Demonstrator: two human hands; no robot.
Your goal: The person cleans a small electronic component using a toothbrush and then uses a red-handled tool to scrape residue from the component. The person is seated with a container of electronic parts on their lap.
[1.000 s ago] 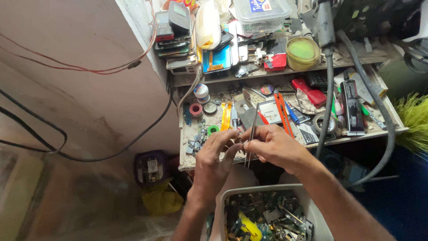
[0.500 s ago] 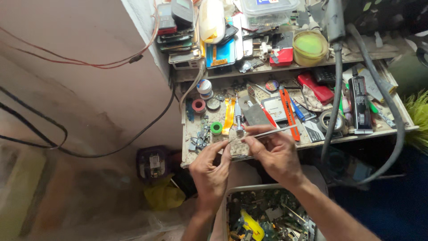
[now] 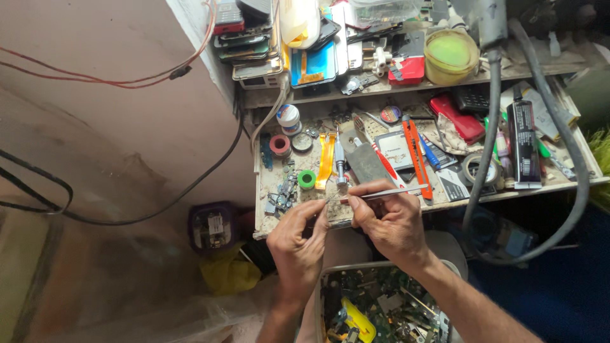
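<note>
Over the bench's front edge [image 3: 298,230], my right hand [image 3: 389,223] pinches silver tweezers [image 3: 381,192], tips meeting a tiny part, too small to tell, that my left hand [image 3: 298,238] pinches. Behind sit a green tape roll [image 3: 307,179], a red box [image 3: 406,68] and a yellow-lidded tub [image 3: 450,54]. Open room lies left, along the wall.

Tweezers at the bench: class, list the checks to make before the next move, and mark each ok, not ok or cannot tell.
1. Right hand grips tweezers: ok.
2. Tweezer tips reach left hand: ok.
3. Small part held in left fingers: cannot tell, too small.
4. Both hands over bench edge: ok.
5. Bin of scrap sits below hands: ok.
6. Bench tidy around the work: not ok, cluttered.
</note>
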